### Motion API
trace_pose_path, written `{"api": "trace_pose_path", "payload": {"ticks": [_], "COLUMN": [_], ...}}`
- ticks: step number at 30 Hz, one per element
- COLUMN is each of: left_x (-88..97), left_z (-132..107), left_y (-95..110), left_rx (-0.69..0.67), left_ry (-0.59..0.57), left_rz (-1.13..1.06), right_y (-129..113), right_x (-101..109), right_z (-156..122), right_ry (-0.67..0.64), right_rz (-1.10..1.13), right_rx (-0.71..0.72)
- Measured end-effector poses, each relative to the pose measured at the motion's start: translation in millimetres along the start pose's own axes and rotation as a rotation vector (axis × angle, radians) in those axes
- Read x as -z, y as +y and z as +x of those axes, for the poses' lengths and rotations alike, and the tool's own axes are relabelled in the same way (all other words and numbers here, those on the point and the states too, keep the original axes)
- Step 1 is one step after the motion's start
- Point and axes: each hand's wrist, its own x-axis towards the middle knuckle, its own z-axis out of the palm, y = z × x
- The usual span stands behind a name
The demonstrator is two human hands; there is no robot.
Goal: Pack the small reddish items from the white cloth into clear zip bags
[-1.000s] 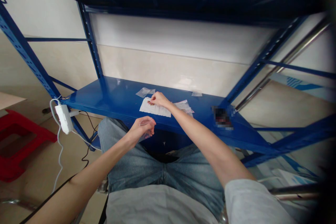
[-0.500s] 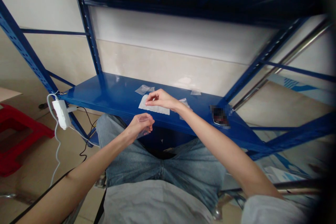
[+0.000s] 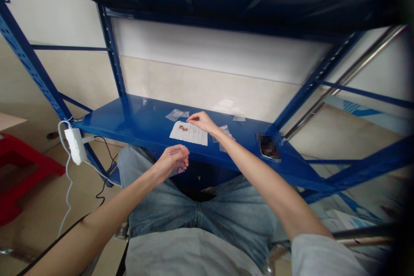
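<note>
Right hand (image 3: 202,121) hovers over a white paper sheet (image 3: 188,133), fingertips just beside small brown bits (image 3: 183,128) lying on it. Left hand (image 3: 173,158) curls around a small clear plastic bag (image 3: 177,171), just off the front edge of the blue steel shelf (image 3: 139,121). On the shelf: clear bag (image 3: 176,114) behind the sheet, second clear bag (image 3: 223,134) right of it, third clear bag (image 3: 238,118) at the back edge. Blurred object (image 3: 268,146) near the right end; white power strip (image 3: 75,146) hangs at the left end.

Metal shelf (image 3: 145,127) directly before you: paper sheet (image 3: 194,137) on it, small pieces (image 3: 183,128) on the sheet, plastic bags (image 3: 176,114) behind and right of the sheet; power brick (image 3: 75,145) hanging at the shelf's left end.
</note>
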Motion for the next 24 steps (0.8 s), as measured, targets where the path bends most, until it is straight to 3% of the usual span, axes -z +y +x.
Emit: {"api": "trace_pose_path", "payload": {"ticks": [5,10,15,20,24], "left_x": [0.3,0.6,0.3,2.1,-3.7], "left_z": [0,0,0,-2,-4], "left_y": [2,3,3,4,2], "left_rx": [0.003,-0.030,-0.023,-0.005,0.002], "left_ry": [-0.024,-0.029,-0.035,-0.038,-0.043], "left_rz": [-0.018,-0.006,0.020,0.076,0.188], "right_y": [30,33,31,2,-50], "right_x": [-20,-32,-28,-8,4], "right_z": [9,7,5,-8,-61], "right_ry": [-0.009,-0.034,-0.009,0.061,0.129], "right_rz": [-0.102,-0.122,-0.100,0.035,0.364], "right_rx": [-0.036,-0.018,-0.039,-0.031,-0.003]}}
